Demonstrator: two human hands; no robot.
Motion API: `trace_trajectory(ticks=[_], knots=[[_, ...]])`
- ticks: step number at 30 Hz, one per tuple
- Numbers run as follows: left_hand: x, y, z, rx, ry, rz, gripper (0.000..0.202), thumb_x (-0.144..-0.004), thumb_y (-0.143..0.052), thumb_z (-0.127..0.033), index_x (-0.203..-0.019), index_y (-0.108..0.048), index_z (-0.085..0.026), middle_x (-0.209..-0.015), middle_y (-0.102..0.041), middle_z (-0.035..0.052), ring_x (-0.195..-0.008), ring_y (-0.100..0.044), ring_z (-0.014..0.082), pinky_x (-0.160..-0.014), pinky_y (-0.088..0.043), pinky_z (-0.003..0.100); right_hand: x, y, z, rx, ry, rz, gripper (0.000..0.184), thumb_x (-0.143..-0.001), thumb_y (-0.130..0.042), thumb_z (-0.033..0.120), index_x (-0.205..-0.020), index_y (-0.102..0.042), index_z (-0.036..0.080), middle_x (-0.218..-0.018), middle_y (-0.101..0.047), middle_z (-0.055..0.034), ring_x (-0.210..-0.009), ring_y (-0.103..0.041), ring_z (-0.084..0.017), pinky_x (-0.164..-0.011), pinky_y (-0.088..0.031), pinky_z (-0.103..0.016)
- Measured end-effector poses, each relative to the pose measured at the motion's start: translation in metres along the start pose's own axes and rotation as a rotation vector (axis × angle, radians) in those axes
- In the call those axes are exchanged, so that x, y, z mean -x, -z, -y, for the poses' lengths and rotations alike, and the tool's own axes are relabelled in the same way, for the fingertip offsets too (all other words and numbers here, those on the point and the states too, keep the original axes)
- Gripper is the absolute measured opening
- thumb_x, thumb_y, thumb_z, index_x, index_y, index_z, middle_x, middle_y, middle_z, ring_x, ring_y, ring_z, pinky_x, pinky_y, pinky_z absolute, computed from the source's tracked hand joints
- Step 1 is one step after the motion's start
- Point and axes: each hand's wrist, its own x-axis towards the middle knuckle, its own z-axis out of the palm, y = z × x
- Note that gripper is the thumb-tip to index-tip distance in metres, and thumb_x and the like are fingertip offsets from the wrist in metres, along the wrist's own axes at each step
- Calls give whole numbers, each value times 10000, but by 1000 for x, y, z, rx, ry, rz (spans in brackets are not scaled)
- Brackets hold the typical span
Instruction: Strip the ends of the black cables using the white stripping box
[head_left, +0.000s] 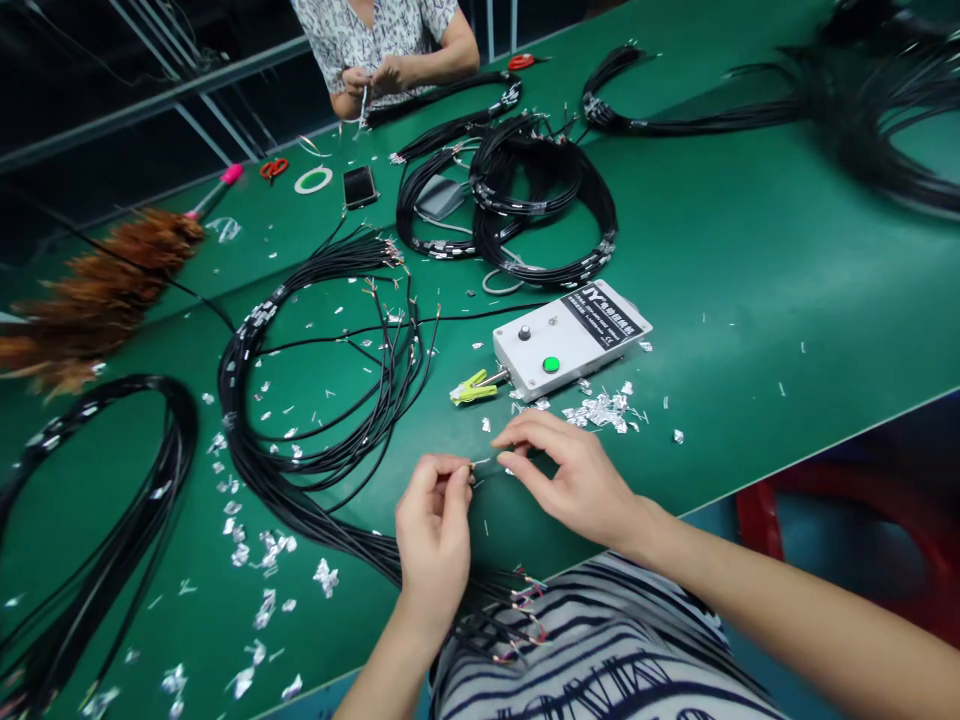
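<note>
My left hand [433, 530] pinches the stripped end of a black cable between thumb and fingertips. A thin pale wire [482, 461] sticks out of that pinch to the right. Facing it, my right hand [564, 478] has thumb and fingertips drawn nearly together at the wire's tip; whatever lies between them is too small to make out. Just beyond the hands stands a white box [570, 338] with a green button, a black knob and a yellow-green clip [474, 388] at its front end. A looped bundle of black cables [247, 400] runs beneath my left hand, its coloured wire ends near my lap.
Foil scraps [606, 408] litter the green table [757, 330]. Coiled cable bundles [592, 200] lie behind the box, another bundle [161, 440] at left. A phone [360, 187], tape roll [313, 180], red-handled scissors [274, 169] and brown duster [127, 270] lie farther back. A co-worker [386, 50] sits opposite.
</note>
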Motion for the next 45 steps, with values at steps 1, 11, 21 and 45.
trace_trajectory(ticks=[1, 11, 21, 45], knots=[[-2, 1, -1, 39, 51, 17, 134, -898, -551, -264, -795, -585, -184, -661, -550, -13, -564, -502, 113, -508, -417, 205, -3, 3, 0, 133, 81, 12, 138, -977, -556, 262, -1006, -653, 169, -973, -678, -69, -821, -629, -193, -726, -445, -335], [-20, 14, -5, -240, -185, 185, 193, -900, -494, -183, -726, -577, -184, -689, -554, -3, -650, -514, 129, -611, -403, 230, -30, 12, 0, 710, 538, 249, 294, -1001, -508, 191, -742, -646, 185, -704, -658, 5, -701, -563, -178, -703, -321, -346], [-70, 17, 10, 117, 81, 77, 176, -753, -632, -319, -719, -554, -165, -612, -522, -27, -493, -453, 82, -457, -350, 180, -88, 10, -20, 1017, 366, 306, 39, -901, -652, 136, -887, -668, 168, -957, -713, -58, -984, -553, -239, -774, -283, -381], [-92, 4, 26, 28, 92, 71, 143, -733, -617, -302, -701, -557, -176, -598, -515, -32, -477, -448, 86, -446, -321, 185, -85, 25, -16, 893, 345, 288, 71, -897, -659, 184, -965, -670, 170, -1030, -721, -78, -1074, -551, -268, -937, -224, -454]])
